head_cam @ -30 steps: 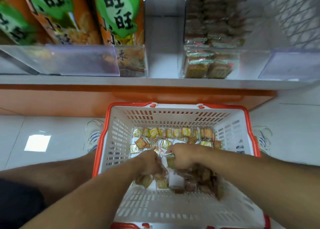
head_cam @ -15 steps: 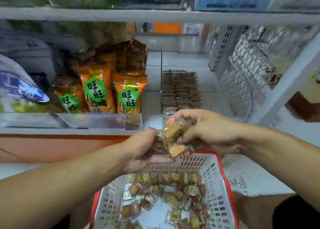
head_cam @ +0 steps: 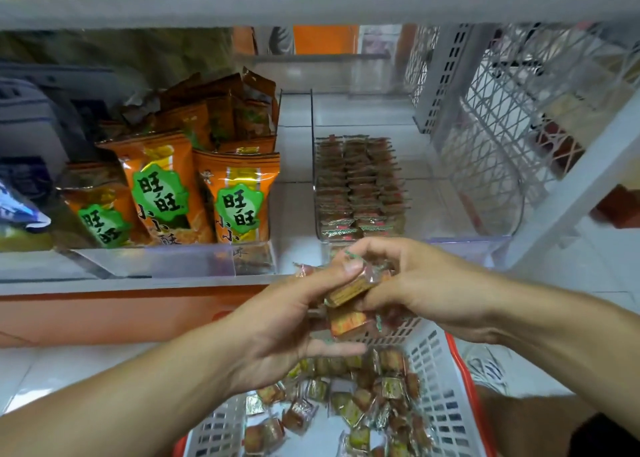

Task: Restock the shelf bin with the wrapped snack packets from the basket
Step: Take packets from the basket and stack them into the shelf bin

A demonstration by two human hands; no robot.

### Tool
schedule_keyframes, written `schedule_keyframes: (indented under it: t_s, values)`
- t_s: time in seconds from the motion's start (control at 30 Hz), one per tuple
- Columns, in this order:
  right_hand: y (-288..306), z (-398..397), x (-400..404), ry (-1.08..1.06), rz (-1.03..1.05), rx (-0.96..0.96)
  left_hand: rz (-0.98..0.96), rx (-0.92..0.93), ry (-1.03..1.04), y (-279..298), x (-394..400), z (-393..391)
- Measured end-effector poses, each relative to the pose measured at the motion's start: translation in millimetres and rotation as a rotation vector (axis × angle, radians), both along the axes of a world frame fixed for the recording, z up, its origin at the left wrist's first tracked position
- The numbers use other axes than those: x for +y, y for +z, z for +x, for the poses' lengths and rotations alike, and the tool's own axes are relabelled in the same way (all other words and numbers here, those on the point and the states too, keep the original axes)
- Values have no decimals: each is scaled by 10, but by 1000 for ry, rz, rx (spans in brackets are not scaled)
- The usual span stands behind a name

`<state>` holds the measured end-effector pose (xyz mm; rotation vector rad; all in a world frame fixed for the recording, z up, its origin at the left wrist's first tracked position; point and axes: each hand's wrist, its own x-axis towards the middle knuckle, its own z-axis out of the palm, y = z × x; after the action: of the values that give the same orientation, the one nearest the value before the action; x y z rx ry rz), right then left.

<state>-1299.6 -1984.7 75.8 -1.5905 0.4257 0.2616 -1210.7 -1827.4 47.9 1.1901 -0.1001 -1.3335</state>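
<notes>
Both hands meet above the white basket with a red rim, in front of the shelf edge. My left hand and my right hand together grip a small bunch of wrapped snack packets; one brown packet is pinched between my left thumb and right fingers, others hang below. Several loose packets lie in the basket bottom. Just beyond my hands, the clear shelf bin holds neat rows of the same packets on its left side; its right side shows bare floor.
Orange snack bags with green labels stand in a clear bin to the left. White wire mesh and a white upright close the shelf on the right. A shelf board runs overhead. The white tiled floor lies below.
My hands have lifted out of the basket with a bunch of packets up to the shelf edge. The view has tilted up from the basket to the shelf bin.
</notes>
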Motion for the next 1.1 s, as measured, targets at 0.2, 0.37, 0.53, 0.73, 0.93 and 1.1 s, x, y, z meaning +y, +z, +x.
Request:
schedule_keyframes:
  t_s: [0.2,0.37,0.53,0.73,0.93,1.1]
  values:
    - [16,-28,-67,27,-282,-192,-12,15,39,22,-19,44]
    - [12,-41,-83,-26,-269,-301,-39,34,41,76,-7,84]
    - [-2,-43,-108,-96,-100,-278,-78,40,-10,85,21,109]
    - [44,-19,-181,-172,93,-181,-34,-120,154,62,10,55]
    - [46,-34,-182,-147,177,-145,-25,-188,276,93,6,50]
    - [39,-25,-156,-239,258,-132,-37,-199,274,134,17,55]
